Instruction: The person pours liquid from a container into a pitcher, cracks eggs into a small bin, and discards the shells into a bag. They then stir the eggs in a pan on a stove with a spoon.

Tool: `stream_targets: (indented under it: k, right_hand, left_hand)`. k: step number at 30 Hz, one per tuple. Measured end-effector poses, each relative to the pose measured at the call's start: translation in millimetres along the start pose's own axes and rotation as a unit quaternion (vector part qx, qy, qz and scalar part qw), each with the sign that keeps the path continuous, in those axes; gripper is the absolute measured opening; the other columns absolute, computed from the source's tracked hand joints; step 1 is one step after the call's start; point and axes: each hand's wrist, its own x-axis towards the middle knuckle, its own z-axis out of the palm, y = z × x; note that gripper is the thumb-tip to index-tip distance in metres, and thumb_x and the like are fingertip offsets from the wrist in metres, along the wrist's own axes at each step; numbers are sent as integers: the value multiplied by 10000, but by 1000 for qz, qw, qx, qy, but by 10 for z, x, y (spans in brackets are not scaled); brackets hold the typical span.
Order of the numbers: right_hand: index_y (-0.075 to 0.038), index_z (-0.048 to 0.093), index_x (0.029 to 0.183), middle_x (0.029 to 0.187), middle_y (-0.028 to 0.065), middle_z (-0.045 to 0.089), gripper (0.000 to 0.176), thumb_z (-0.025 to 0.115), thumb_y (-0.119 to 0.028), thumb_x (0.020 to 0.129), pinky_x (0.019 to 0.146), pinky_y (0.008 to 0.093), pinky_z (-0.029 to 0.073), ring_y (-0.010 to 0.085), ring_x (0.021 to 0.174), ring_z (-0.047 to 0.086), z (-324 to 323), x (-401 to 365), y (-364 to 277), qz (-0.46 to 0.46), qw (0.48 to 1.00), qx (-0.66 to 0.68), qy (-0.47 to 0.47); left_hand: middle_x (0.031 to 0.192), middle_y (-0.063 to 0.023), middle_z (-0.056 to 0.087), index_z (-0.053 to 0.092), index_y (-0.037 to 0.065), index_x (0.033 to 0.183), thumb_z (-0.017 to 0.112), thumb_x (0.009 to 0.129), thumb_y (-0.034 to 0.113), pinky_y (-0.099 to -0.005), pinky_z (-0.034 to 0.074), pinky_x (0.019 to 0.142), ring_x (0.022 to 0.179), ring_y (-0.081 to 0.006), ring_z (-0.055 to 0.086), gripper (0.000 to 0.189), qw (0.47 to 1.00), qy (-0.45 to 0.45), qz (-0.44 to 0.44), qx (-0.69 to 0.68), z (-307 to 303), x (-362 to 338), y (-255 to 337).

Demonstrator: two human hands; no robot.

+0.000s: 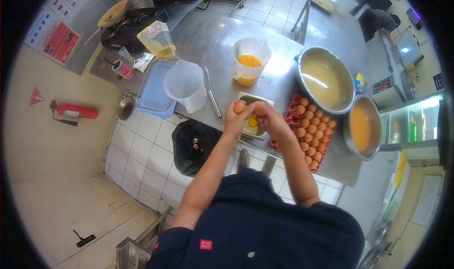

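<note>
Two bare hands met over a small metal pan (263, 135) at the near edge of a steel surface (208, 39), seen from above. The L hand (233, 119) had its fingers closed round a brown egg (239, 107), held over the pan's L side. The R hand (269, 119) was right beside it, fingers bent inward above the pan; can't tell exactly how far closed, or if they had hold of anything, as the hand hid it. Yellow yolk (253, 122) lay in the pan, btwn and below the hands.

Just R of the pan sat a red egg tray (292, 106) w/ many brown eggs, some cups unfilled. Beyond the tray was a big metal bowl (326, 77) of pale yellow liquid; to its R, a 2nd bowl (363, 127) w/ orange liquid. Behind the pan stood a clear pitcher (251, 63), part full of orange-yellow liquid. To the L lay a whisk (213, 97), next to another pitcher (185, 87). On the floor, below L, a black bag (187, 158) held a few shell bits.
</note>
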Motion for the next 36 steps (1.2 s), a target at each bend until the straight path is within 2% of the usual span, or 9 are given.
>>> stream_targets:
  k: [5, 7, 13, 18, 27, 31, 34, 35, 36]
  right_hand:
    - [-28, 497, 1241, 979, 43, 615, 405, 635, -284, 960, 686, 251, 474, 99, 756, 535, -32, -65, -133, 7, 991, -126, -40]
    - [-16, 488, 1267, 1031, 64, 625, 429, 635, -277, 959, 726, 262, 510, 114, 804, 587, -81, -78, -179, -33, 970, -238, -40]
    - [-9, 526, 1299, 1064, 80, 632, 414, 622, -225, 960, 768, 267, 534, 152, 872, 639, -79, -72, -258, -8, 980, -186, -65]
    - [3, 579, 1289, 1080, 75, 661, 411, 646, -188, 931, 788, 263, 533, 133, 908, 640, -115, -42, -261, -48, 966, -249, -58]
    - [10, 657, 1222, 998, 48, 692, 360, 680, -100, 879, 766, 247, 532, 107, 847, 640, -193, 68, -137, -56, 965, -248, -72]
    - [-15, 658, 1237, 1008, 41, 692, 376, 665, -55, 863, 772, 255, 528, 114, 862, 643, -214, 72, -183, -38, 966, -243, -78]
    - [-20, 667, 1215, 950, 31, 692, 373, 663, -25, 841, 772, 272, 522, 126, 860, 637, -296, 132, -135, -99, 933, -327, -109]
    - [-20, 667, 1215, 950, 31, 692, 373, 663, -25, 841, 772, 272, 522, 126, 860, 637, -268, 121, -181, -98, 933, -328, -109]
    - [-11, 666, 1196, 911, 33, 682, 361, 663, -16, 835, 779, 282, 519, 133, 853, 632, -233, 105, -247, -135, 883, -433, -120]
  left_hand:
    - [1047, -43, 618, 550, 71, 1048, 745, 871, 135, -261, 550, 792, 943, -127, 630, 270, 995, -101, -19, -15, -135, 82, 70]
    - [1064, -54, 623, 547, 62, 1048, 742, 872, 128, -264, 564, 815, 961, -141, 639, 271, 992, -124, -21, -7, -144, 97, 70]
    - [1064, -65, 623, 543, 35, 1053, 748, 870, 142, -270, 573, 804, 953, -142, 637, 295, 990, -138, -4, 18, -139, 138, 58]
    - [1023, -66, 649, 551, 37, 1028, 824, 805, 206, -243, 528, 798, 895, -113, 610, 392, 972, -139, 90, 165, -177, 140, 95]
    - [996, -68, 680, 572, 55, 983, 840, 769, 222, -292, 515, 798, 882, -137, 620, 381, 925, -117, 131, 337, -185, 57, 269]
    - [980, -70, 683, 577, 60, 977, 836, 767, 216, -302, 512, 800, 881, -142, 627, 368, 940, -142, 151, 270, -295, 168, 214]
    - [978, -90, 694, 582, 53, 982, 828, 766, 194, -319, 510, 809, 883, -184, 652, 356, 915, -179, 149, 330, -362, 212, 281]
    - [971, -112, 695, 584, 45, 980, 816, 762, 177, -336, 513, 793, 884, -241, 663, 344, 900, -199, 164, 350, -363, 203, 337]
    - [964, -135, 696, 586, 38, 977, 805, 758, 159, -354, 516, 778, 884, -298, 673, 333, 885, -220, 179, 369, -361, 201, 371]
